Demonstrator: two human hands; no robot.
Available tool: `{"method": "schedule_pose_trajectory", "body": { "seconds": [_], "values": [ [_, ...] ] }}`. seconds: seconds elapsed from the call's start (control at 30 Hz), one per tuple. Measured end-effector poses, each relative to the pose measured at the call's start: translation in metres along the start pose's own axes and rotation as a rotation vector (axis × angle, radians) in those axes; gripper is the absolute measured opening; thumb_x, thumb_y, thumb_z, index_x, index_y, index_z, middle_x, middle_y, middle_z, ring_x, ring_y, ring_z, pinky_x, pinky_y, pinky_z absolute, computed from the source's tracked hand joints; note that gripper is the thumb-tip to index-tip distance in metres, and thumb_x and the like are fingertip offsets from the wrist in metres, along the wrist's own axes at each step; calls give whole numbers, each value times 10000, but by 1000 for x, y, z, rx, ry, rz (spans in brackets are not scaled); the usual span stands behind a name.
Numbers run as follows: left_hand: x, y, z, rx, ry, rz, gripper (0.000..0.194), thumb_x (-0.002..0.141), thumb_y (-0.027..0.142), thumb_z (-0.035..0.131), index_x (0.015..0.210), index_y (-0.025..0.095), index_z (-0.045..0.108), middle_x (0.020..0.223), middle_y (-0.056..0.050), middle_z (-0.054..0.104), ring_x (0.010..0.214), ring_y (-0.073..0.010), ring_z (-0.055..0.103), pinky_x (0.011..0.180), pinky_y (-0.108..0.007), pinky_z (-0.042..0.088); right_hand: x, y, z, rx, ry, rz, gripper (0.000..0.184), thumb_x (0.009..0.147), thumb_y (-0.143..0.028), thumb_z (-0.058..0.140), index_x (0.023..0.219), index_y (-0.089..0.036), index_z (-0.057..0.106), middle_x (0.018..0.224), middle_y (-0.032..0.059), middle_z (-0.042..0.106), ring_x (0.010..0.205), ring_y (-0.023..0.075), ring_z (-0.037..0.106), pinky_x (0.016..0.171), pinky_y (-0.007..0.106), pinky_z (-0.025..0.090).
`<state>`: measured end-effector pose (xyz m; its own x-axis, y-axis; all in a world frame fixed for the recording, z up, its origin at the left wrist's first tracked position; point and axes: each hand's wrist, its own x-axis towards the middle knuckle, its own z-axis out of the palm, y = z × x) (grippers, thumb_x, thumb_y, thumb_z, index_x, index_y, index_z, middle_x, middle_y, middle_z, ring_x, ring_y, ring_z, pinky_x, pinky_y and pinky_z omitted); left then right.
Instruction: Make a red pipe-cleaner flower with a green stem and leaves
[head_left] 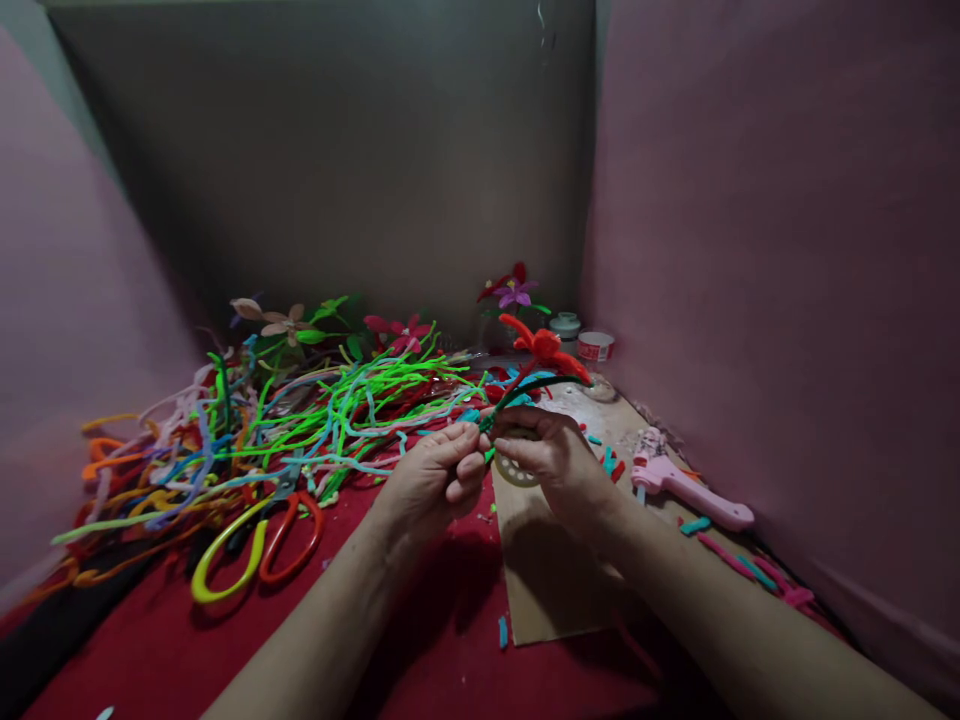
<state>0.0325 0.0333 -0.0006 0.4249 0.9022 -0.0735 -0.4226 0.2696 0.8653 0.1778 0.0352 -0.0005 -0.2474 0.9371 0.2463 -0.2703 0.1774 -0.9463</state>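
My left hand (pixel 442 462) and my right hand (pixel 556 455) meet in front of me, fingertips nearly touching. Both pinch a dark green pipe cleaner (pixel 517 392), which curves up and to the right past my right fingers. Just beyond its upper end is a red pipe-cleaner flower (pixel 541 343); whether the two are joined I cannot tell. Behind my right hand a pale roll (pixel 517 474) with holes is partly hidden. Left of my left hand lie scissors (pixel 292 535) with one yellow and one orange-red handle loop, blades partly under the pile.
A tangled heap of coloured pipe cleaners (pixel 360 400) spreads over the red cloth (pixel 435 640) on the left. Finished flowers (pixel 285 325) stand behind it. Right are a cardboard sheet (pixel 536 610), a pink glue gun (pixel 690 490), a jar (pixel 565 328) and cut scraps. Walls enclose three sides.
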Motion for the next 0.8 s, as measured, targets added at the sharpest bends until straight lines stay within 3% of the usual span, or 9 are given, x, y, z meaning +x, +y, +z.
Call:
{"method": "schedule_pose_trajectory", "body": {
  "seconds": [0.27, 0.43, 0.6, 0.7, 0.8],
  "values": [
    [0, -3, 0, -19, -3, 12, 149, 796, 267, 556, 742, 135, 513, 452, 78, 378, 293, 0, 266, 303, -116, 202, 0, -2, 5, 127, 135, 32, 118, 700, -296, 588, 687, -181, 570, 593, -33, 499, 456, 62, 290, 437, 222, 223],
    [-2, -4, 5, -78, -7, -9, 155, 817, 261, 525, 733, 131, 524, 440, 85, 355, 284, 4, 232, 303, -116, 203, 1, -1, 0, 32, 71, 27, 170, 691, -288, 624, 597, -153, 579, 536, -35, 452, 482, 67, 320, 470, 228, 251],
    [-6, -1, 9, -118, -65, -91, 185, 846, 248, 463, 716, 129, 519, 399, 113, 256, 268, 5, 137, 314, -119, 226, 3, 4, -3, 170, 16, 20, 151, 646, -287, 673, 677, -142, 645, 573, -27, 513, 499, 62, 378, 500, 224, 290],
    [-6, 3, 9, 34, -67, -94, 196, 837, 295, 461, 720, 145, 511, 398, 108, 292, 260, -14, 189, 312, -148, 255, 4, 5, -3, 201, 34, 22, 167, 611, -290, 698, 666, -141, 643, 568, -29, 526, 488, 59, 400, 497, 221, 305],
    [-4, 2, 10, 463, 98, 128, 231, 814, 368, 482, 767, 147, 529, 517, 39, 493, 397, -74, 452, 427, -204, 387, 4, 6, -3, 141, 90, 11, 150, 626, -289, 677, 643, -147, 634, 559, -34, 529, 487, 62, 411, 499, 221, 310]
  ]
}}
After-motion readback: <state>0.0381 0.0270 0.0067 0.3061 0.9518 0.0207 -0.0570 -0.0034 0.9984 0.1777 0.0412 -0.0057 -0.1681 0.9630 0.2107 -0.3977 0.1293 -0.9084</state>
